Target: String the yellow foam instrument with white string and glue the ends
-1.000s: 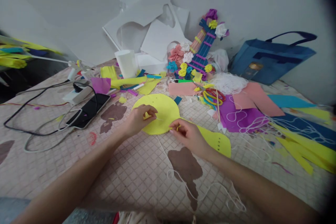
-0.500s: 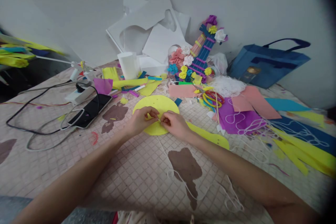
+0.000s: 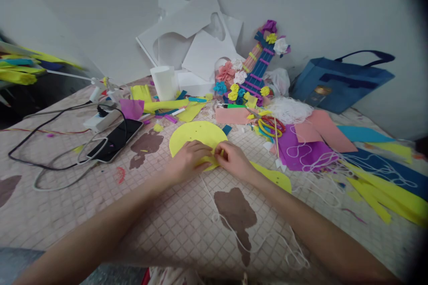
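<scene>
A yellow foam disc (image 3: 195,136) with small punched holes lies on the patterned cloth (image 3: 160,213) in front of me. My left hand (image 3: 189,162) rests on its near edge, fingers curled and pressing the foam. My right hand (image 3: 234,160) meets it at the same edge, fingers pinched on the foam and what looks like a white string (image 3: 209,193) that trails down toward me. A second yellow foam piece (image 3: 276,177) lies under my right wrist.
A phone (image 3: 115,140) with cables and a power strip (image 3: 98,120) lies at the left. A white cup (image 3: 163,82), white boards, a paper-flower craft (image 3: 254,69), rubber bands (image 3: 270,125), coloured foam sheets and a blue bag (image 3: 337,82) crowd the back and right.
My right hand moved left to meet my left hand at the disc's near edge. Both hands then shifted slightly toward me, and the left fingers now lie flatter on the foam.
</scene>
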The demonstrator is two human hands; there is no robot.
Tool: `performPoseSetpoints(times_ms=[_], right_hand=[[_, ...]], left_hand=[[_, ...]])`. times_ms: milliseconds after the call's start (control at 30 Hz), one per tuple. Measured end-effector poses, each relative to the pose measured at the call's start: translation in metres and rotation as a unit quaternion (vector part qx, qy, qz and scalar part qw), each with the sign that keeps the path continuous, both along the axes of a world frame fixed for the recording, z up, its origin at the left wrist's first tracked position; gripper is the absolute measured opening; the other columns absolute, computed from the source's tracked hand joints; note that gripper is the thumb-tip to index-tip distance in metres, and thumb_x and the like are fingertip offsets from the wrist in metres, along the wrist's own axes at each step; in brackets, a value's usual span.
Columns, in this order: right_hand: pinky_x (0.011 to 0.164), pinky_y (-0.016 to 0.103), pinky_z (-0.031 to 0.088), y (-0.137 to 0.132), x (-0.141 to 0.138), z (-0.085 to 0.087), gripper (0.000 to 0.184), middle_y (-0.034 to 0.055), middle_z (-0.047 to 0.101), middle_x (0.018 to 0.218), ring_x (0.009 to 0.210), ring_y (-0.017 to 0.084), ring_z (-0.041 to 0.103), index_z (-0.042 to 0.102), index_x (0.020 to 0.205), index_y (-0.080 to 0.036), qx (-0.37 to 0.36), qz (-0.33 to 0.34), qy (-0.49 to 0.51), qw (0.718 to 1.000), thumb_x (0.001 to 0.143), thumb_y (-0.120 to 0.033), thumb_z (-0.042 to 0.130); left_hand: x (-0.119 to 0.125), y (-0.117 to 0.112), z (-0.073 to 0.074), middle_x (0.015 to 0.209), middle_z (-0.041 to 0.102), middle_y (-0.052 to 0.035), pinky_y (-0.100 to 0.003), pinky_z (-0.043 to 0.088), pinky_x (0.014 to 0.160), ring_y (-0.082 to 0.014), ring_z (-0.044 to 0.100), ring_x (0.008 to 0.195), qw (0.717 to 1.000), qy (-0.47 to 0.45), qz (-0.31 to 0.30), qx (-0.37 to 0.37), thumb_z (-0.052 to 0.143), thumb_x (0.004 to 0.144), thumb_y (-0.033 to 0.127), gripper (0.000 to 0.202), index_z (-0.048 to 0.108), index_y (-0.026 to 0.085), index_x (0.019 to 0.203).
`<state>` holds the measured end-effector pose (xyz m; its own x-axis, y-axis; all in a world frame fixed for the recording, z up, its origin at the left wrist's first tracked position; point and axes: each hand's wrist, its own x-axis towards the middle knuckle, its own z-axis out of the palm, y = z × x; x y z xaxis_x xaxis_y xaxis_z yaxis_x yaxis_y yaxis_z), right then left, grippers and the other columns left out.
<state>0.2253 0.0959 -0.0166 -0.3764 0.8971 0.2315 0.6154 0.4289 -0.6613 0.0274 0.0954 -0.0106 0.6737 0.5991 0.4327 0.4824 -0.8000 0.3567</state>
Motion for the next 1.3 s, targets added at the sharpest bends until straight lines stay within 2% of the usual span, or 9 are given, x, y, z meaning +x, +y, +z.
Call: performPoseSetpoints(times_ms=[167,333,400,500,633,867,1033,1133,1300], right_hand=[[0.056,0.022,0.032,-0.001,0.003,-0.002,0.006,-0.0014,0.054,0.071,0.057,0.009,0.043,0.052,0.076,-0.017,-0.026,-0.002,0.020,0.999,0.077,-0.013,0.050],[0.053,0.021,0.034,0.000,0.006,-0.003,0.005,-0.0018,0.056,0.070,0.055,0.008,0.045,0.055,0.079,-0.017,-0.096,0.002,0.083,0.992,0.078,-0.022,0.054],[0.051,0.021,0.035,0.001,0.008,-0.001,0.012,-0.0007,0.059,0.074,0.054,0.008,0.047,0.056,0.083,-0.017,-0.152,0.001,0.150,0.977,0.079,-0.028,0.055],[0.045,0.019,0.033,0.003,0.012,0.004,0.021,0.0016,0.062,0.080,0.050,0.005,0.046,0.057,0.083,-0.016,-0.235,-0.020,0.250,0.939,0.079,-0.037,0.056],[0.040,0.017,0.030,0.005,0.015,0.007,0.024,0.0023,0.065,0.079,0.047,0.004,0.045,0.057,0.081,-0.015,-0.282,-0.041,0.316,0.905,0.077,-0.039,0.060],[0.041,0.017,0.033,0.003,0.015,0.008,0.025,0.0025,0.067,0.080,0.046,0.004,0.047,0.057,0.082,-0.015,-0.279,-0.025,0.334,0.900,0.076,-0.039,0.063],[0.042,0.018,0.033,0.001,0.014,0.011,0.028,-0.0024,0.059,0.068,0.046,0.004,0.045,0.055,0.080,-0.016,-0.267,-0.026,0.330,0.905,0.070,-0.037,0.069],[0.042,0.018,0.033,-0.001,0.015,0.011,0.029,-0.0052,0.051,0.061,0.046,0.004,0.043,0.051,0.076,-0.017,-0.236,-0.027,0.310,0.921,0.074,-0.041,0.066],[0.040,0.017,0.030,-0.005,0.015,0.012,0.032,-0.0060,0.047,0.058,0.041,0.003,0.038,0.047,0.074,-0.018,-0.199,-0.037,0.261,0.944,0.081,-0.047,0.057]], left_hand=[[0.009,-0.010,0.002,0.112,0.066,-0.0094,-0.044,0.042,0.089,-0.0270,0.056,0.105,0.996,0.080,0.025,0.010,0.067,0.080,0.025,0.032,0.060,0.017,0.110],[0.009,-0.011,0.000,0.109,0.066,-0.0092,-0.042,0.043,0.088,-0.0258,0.057,0.103,0.995,0.098,0.030,-0.013,0.068,0.077,0.019,0.031,0.061,0.016,0.108],[0.009,-0.011,0.000,0.110,0.066,-0.0087,-0.041,0.043,0.088,-0.0253,0.058,0.102,0.995,0.098,0.023,-0.015,0.067,0.078,0.019,0.030,0.061,0.017,0.107],[0.008,-0.011,0.001,0.110,0.066,-0.0085,-0.041,0.044,0.087,-0.0250,0.058,0.102,0.995,0.099,0.019,-0.014,0.066,0.079,0.019,0.026,0.061,0.018,0.105],[0.008,-0.010,0.001,0.108,0.066,-0.0090,-0.040,0.045,0.085,-0.0251,0.059,0.100,0.996,0.092,0.016,-0.013,0.067,0.078,0.019,0.025,0.061,0.018,0.102],[0.009,-0.010,-0.008,0.094,0.068,-0.0077,-0.038,0.048,0.077,-0.0239,0.063,0.087,0.998,0.033,0.055,-0.022,0.063,0.080,0.019,0.023,0.053,0.017,0.100],[0.008,-0.009,-0.012,0.099,0.067,-0.0071,-0.036,0.050,0.077,-0.0223,0.064,0.089,0.994,0.002,0.092,-0.055,0.058,0.082,0.013,0.021,0.050,0.019,0.100],[0.007,-0.007,-0.014,0.102,0.067,-0.0072,-0.036,0.051,0.079,-0.0221,0.064,0.093,0.993,-0.015,0.101,-0.066,0.056,0.083,0.014,0.022,0.051,0.019,0.104],[0.007,-0.006,-0.016,0.101,0.067,-0.0075,-0.036,0.051,0.081,-0.0216,0.064,0.092,0.992,-0.037,0.111,-0.054,0.055,0.083,0.014,0.024,0.055,0.020,0.106]])
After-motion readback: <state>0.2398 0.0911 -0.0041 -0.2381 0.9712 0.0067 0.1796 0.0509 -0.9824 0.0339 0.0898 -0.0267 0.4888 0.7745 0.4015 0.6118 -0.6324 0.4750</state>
